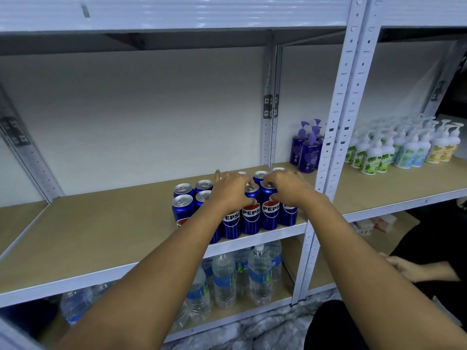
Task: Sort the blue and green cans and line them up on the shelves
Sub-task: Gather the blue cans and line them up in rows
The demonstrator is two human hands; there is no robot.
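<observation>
Several blue Pepsi cans [251, 213] stand upright in close rows at the right end of the tan shelf board [106, 223]. My left hand [231, 190] lies over the tops of the middle cans, its fingers curled onto a can top. My right hand [285, 186] grips the top of a blue can [270, 210] in the front row, thumb on its side. Both forearms reach in from below and hide parts of the front cans. No green can shows.
Water bottles [260, 276] stand on the shelf below. Purple pump bottles [307, 150] stand past the white upright post [336, 137], and white pump bottles [404, 147] fill the neighbouring shelf. Another person's hand [404, 267] rests low at the right.
</observation>
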